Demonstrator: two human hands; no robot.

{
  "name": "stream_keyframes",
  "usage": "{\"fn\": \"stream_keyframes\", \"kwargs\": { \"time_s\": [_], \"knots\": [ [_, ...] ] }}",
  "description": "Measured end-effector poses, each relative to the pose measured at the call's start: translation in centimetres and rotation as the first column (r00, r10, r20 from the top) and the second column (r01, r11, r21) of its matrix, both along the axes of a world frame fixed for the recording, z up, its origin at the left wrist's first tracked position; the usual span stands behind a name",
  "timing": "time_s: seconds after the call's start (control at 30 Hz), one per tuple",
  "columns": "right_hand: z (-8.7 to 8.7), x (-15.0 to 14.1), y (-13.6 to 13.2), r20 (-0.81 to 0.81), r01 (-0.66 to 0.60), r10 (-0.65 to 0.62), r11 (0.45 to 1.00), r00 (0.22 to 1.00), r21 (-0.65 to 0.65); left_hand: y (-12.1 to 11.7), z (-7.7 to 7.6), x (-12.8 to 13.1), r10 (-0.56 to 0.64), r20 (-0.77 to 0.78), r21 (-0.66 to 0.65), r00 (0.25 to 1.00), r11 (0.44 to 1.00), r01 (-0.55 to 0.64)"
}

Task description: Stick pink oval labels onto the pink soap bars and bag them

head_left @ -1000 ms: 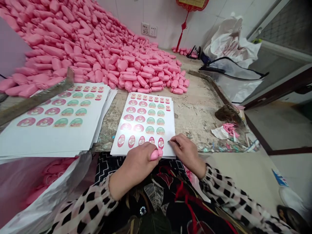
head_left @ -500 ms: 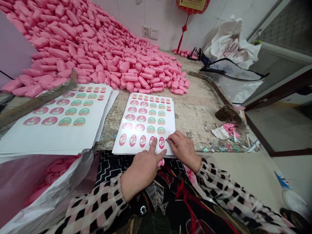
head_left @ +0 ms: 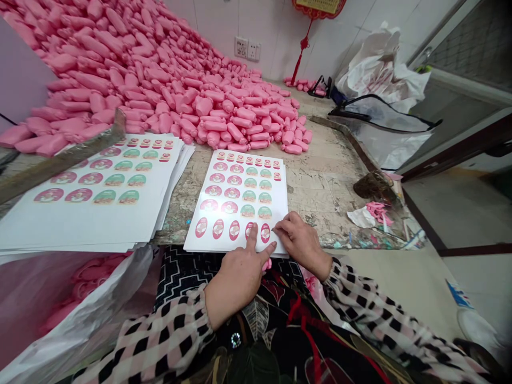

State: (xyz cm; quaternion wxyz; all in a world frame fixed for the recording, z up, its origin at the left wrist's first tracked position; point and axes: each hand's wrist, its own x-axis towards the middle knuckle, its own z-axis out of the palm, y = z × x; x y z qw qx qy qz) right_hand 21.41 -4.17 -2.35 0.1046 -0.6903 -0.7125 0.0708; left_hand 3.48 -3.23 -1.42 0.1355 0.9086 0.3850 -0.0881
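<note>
A stack of white sticker sheets [head_left: 256, 213] lies at the table's front edge, printed with rows of pink, green and red labels. My left hand [head_left: 242, 266] rests on its lower edge, index finger and thumb spread around the bottom-row stickers. Beneath that thumb pokes the end of a pink soft-looking piece [head_left: 267, 264], apparently tucked in the curled fingers; most of it is hidden. My right hand [head_left: 302, 242] lies on the sheet's lower right corner. Its fingertips pinch together beside the last oval sticker [head_left: 265, 233]; a tiny dark tip shows there, too small to name.
A second sheet stack [head_left: 80, 224] lies left, with a worn bar [head_left: 60, 165] across it. Behind is a big heap of pink pieces [head_left: 192, 101]. Another bar [head_left: 348, 138] and scraps [head_left: 368, 216] are on the right. A plastic bag [head_left: 92, 304] hangs below left.
My left hand has shifted very slightly right, the pink piece moving along with it. My right hand stays pinched by the oval sticker, nearly unmoved.
</note>
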Motion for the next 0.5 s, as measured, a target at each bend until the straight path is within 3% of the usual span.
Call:
{"fn": "stream_keyframes", "kwargs": {
  "time_s": [0.33,0.5],
  "knots": [
    [0.37,0.09,0.06,0.016,-0.094,0.095,0.995,0.995,-0.035,-0.19,-0.78,-0.19,0.005,0.025,0.035,1.000,0.999,-0.006],
    [0.49,-0.11,0.05,0.061,-0.039,0.039,0.999,0.997,-0.005,-0.15,-0.40,-0.09,0.004,0.030,0.017,1.000,1.000,-0.004]
  ]
}}
